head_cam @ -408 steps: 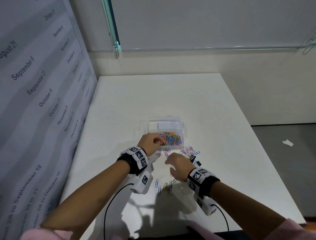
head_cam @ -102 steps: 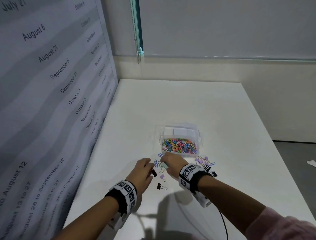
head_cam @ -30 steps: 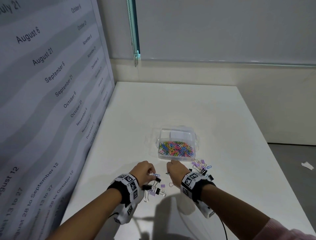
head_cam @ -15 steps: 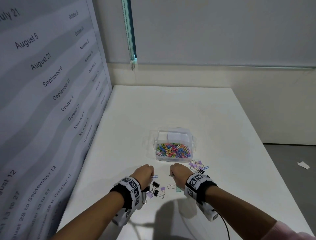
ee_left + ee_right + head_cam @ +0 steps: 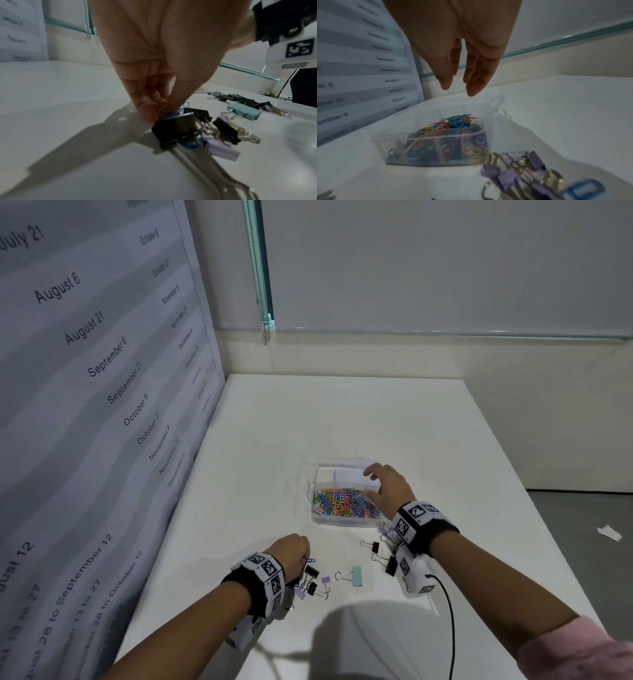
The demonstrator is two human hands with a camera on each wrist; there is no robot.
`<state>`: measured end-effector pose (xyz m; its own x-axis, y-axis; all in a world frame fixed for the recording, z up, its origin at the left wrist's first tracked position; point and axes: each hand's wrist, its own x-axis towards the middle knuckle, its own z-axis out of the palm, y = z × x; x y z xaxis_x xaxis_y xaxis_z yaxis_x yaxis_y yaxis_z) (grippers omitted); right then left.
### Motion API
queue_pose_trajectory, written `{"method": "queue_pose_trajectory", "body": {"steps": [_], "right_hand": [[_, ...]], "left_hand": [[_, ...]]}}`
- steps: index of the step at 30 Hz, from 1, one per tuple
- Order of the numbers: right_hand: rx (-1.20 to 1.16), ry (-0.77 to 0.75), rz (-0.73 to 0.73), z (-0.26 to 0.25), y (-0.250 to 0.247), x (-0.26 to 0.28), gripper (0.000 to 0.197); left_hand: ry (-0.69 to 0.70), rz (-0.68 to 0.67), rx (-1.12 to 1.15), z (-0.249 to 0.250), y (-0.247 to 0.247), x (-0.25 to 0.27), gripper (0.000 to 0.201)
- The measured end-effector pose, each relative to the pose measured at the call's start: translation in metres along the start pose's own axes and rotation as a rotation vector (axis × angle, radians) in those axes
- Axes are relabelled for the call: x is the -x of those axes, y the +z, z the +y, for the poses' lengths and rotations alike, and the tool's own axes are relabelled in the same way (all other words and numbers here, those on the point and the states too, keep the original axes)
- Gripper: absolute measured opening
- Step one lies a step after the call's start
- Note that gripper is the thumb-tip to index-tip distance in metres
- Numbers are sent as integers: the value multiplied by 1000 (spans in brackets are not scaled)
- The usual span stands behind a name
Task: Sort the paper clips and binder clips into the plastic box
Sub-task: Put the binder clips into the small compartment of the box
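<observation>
Head view, box: the clear plastic box (image 5: 317,517) you are filling sits mid-worktop (image 5: 342,419), its near compartment heaped with multicoloured paper clips (image 5: 344,503); its long axis runs from the near edge toward the far edge.
Head view, right hand: your right hand (image 5: 388,486) hovers over the box's right side, fingers loosely spread and holding nothing.
Head view, left hand: your left hand (image 5: 291,553) is down on the worktop nearer the left edge, fingers curled at a blue paper clip (image 5: 311,560).
Head view, loose clips: a teal binder clip (image 5: 357,576) lies between your wrists, wire handles pointing left; black binder clips (image 5: 375,546) lie by your right wrist.
Left wrist view: your thumb and fingers (image 5: 149,112) pinch the blue paper clip (image 5: 181,111) against the worktop, touching a large black binder clip (image 5: 175,129) whose long wire arms point toward the camera; a lilac binder clip (image 5: 221,150) lies just beside it.
Right wrist view: your fingers (image 5: 476,86) hang relaxed above the box (image 5: 388,146); purple binder clips (image 5: 508,177) lie just beside its near wall.
Change: half a second ago your right hand was fisted on the worktop beside the left; now it is raised over the box, released. Your left hand stays put.
</observation>
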<state>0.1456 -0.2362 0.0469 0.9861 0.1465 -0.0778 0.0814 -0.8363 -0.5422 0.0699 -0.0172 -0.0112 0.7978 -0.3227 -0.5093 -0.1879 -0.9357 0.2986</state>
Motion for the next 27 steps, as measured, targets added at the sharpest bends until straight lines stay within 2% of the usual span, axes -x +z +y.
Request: {"method": "queue_pose_trajectory", "body": {"steps": [3, 4, 8, 9, 12, 15, 18, 22, 27], "right_hand": [[-14, 42, 50, 20, -3, 5, 18], [-14, 71, 58, 28, -4, 8, 15], [22, 191, 43, 61, -5, 25, 11], [34, 224, 19, 69, -5, 30, 11], [56, 303, -93, 87, -1, 44, 17], [51, 319, -156, 92, 5, 55, 23], [9, 289, -154, 88, 13, 64, 27], [-47, 255, -151, 81, 25, 73, 25], [-55, 313, -111, 83, 22, 70, 21]], "left_hand": [[5, -1, 10, -3, 1, -3, 33], [12, 2, -1, -3, 0, -4, 34], [32, 31, -67, 0, -8, -3, 10], [27, 31, -90, 0, -10, -5, 10], [-9, 16, -170, -1, -13, -12, 26], [-18, 12, -249, 3, -14, -14, 29], [-29, 5, -276, 7, -13, -14, 31], [-52, -39, -277, 11, -16, -14, 33], [-32, -61, -248, 9, -23, -14, 32]]}}
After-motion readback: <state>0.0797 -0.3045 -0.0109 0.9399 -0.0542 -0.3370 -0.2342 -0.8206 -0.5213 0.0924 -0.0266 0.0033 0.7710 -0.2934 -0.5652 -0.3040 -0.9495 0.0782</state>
